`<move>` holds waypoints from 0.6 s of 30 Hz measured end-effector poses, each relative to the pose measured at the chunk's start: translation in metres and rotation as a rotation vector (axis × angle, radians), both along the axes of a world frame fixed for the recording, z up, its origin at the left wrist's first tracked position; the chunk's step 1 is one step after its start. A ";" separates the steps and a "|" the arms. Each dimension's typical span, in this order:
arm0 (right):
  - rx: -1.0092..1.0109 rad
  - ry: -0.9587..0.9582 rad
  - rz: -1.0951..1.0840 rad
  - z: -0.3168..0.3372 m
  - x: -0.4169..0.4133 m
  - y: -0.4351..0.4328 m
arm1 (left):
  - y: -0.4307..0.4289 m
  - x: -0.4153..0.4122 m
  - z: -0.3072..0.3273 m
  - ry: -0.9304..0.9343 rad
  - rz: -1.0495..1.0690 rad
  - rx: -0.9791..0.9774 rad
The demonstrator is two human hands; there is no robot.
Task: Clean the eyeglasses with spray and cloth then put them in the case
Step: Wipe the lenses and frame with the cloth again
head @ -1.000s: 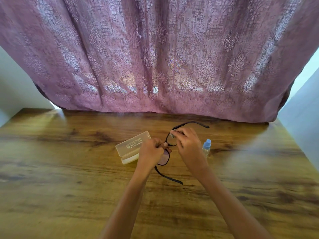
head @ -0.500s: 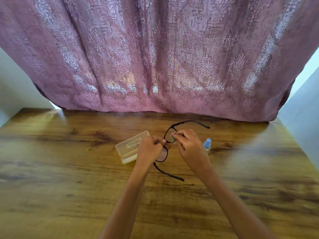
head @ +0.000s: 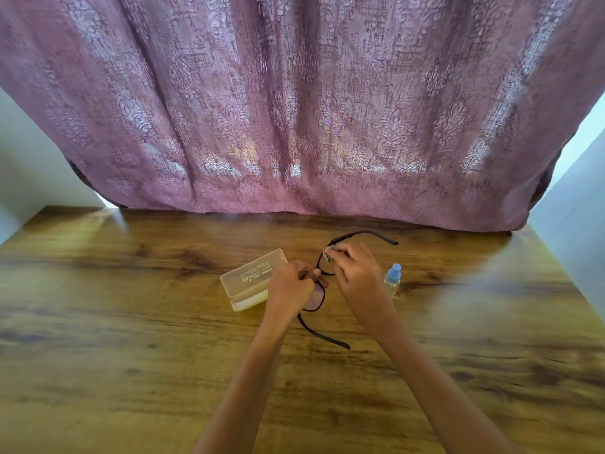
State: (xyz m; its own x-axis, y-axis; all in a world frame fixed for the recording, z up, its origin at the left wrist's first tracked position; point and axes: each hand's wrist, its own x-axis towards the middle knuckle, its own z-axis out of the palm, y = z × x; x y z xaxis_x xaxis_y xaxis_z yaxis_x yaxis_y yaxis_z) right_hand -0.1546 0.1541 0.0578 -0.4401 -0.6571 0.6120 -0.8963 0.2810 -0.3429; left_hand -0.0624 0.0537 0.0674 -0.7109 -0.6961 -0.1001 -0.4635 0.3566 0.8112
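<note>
Black-framed eyeglasses (head: 316,298) with both temples unfolded are held above the wooden table (head: 131,322). My left hand (head: 289,288) grips the frame at the bridge. My right hand (head: 355,273) pinches a small pale cloth (head: 329,252) against the far lens; most of the cloth is hidden by the fingers. A translucent glasses case (head: 253,278) lies closed on the table just left of my left hand. A small clear spray bottle with a blue cap (head: 393,278) stands right of my right hand.
A mauve patterned curtain (head: 301,109) hangs along the table's far edge. White walls flank the table on both sides. Bare wood surface stretches to the left, right and front of the hands.
My right hand with the cloth has shifted slightly up along the far lens. The glasses have tilted a little; the left hand's grip is unchanged.
</note>
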 end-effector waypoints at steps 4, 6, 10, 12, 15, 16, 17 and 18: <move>-0.018 -0.005 -0.043 -0.005 -0.003 0.001 | -0.001 0.001 0.001 0.035 0.033 0.077; -0.012 -0.034 -0.017 -0.008 0.000 0.004 | -0.002 0.001 0.001 0.045 0.054 0.099; -0.010 -0.094 0.050 -0.011 0.008 0.003 | -0.003 -0.002 0.003 0.050 0.057 0.099; -0.012 -0.105 0.063 -0.008 0.010 0.001 | -0.001 -0.003 0.003 0.040 0.051 0.059; -0.005 -0.093 0.066 -0.005 0.007 -0.003 | -0.001 -0.004 0.002 0.012 0.040 0.003; -0.005 -0.079 0.050 -0.004 0.004 -0.004 | -0.001 -0.004 0.001 0.008 0.040 0.002; -0.008 -0.063 0.025 -0.003 0.001 -0.004 | -0.001 -0.005 0.000 0.012 0.039 0.012; -0.003 -0.055 -0.002 -0.002 -0.002 -0.005 | -0.001 -0.005 -0.002 0.016 0.037 0.026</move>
State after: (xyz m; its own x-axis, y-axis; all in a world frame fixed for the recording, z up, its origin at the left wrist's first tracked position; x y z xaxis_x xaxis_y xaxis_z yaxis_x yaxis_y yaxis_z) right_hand -0.1566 0.1490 0.0559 -0.4747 -0.6542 0.5888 -0.8755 0.2819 -0.3925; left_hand -0.0676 0.0523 0.0656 -0.6860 -0.7197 -0.1070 -0.4630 0.3184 0.8272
